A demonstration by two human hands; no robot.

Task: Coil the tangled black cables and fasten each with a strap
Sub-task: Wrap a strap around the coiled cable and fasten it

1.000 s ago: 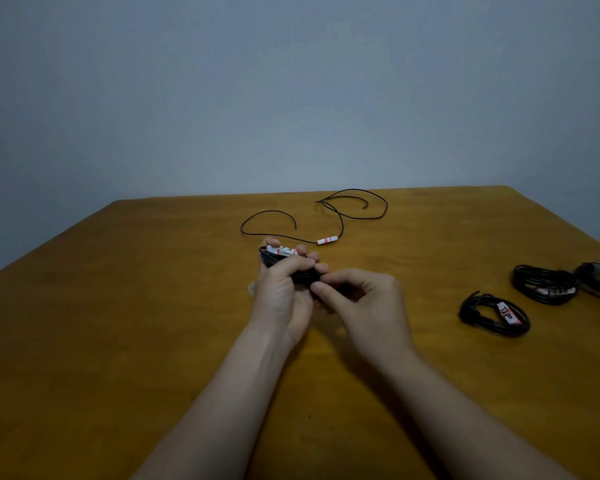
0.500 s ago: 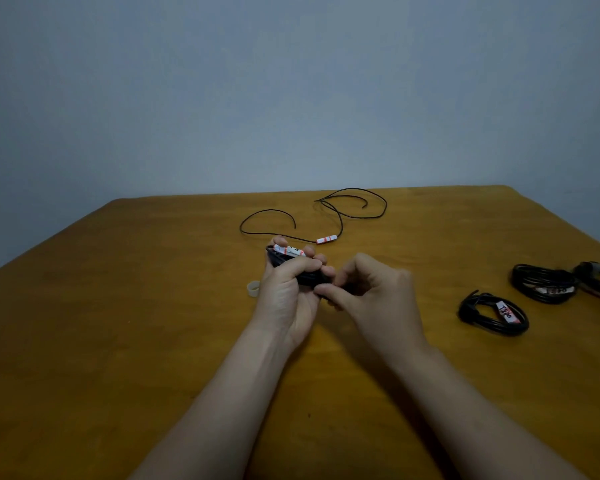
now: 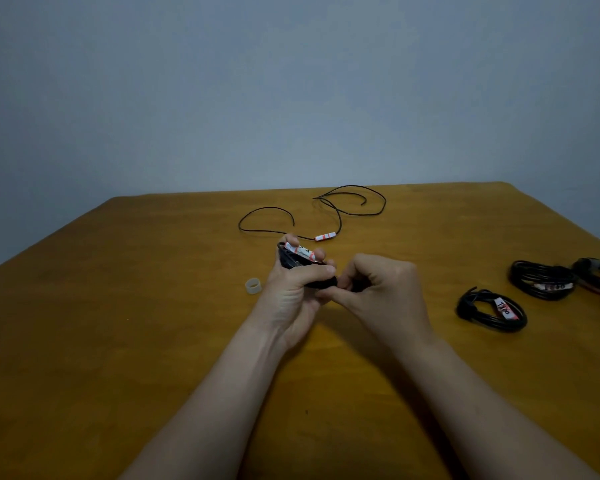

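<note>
Since a second ago the right hand (image 3: pixel 385 296) has closed up: its fingers, then loosely bent, are now curled into a near fist, and it has drawn a little to the right. The coiled cable (image 3: pixel 321 282) has tipped as well, so its white-and-red label (image 3: pixel 300 251) now slants up to the left. The small pale ring (image 3: pixel 253 285), half hidden behind the left hand (image 3: pixel 291 299) before, now shows whole just beside it on the counter (image 3: pixel 118 341).

The coiled cable sits up off the counter between the two hands, mostly inside the left one. The left hand grips it, thumb laid across the front and fingertips showing over the far side by the label. The right hand pinches the coil's right end with thumb and forefinger; what lies between those tips I cannot tell. Both forearms reach in from the near edge, the hands touching at the coil.

Just beyond lies a loose cable (image 3: pixel 340 216), uncoiled. Well to the right lie a labelled bundle (image 3: pixel 501 306) and another bundle (image 3: pixel 548 287).
</note>
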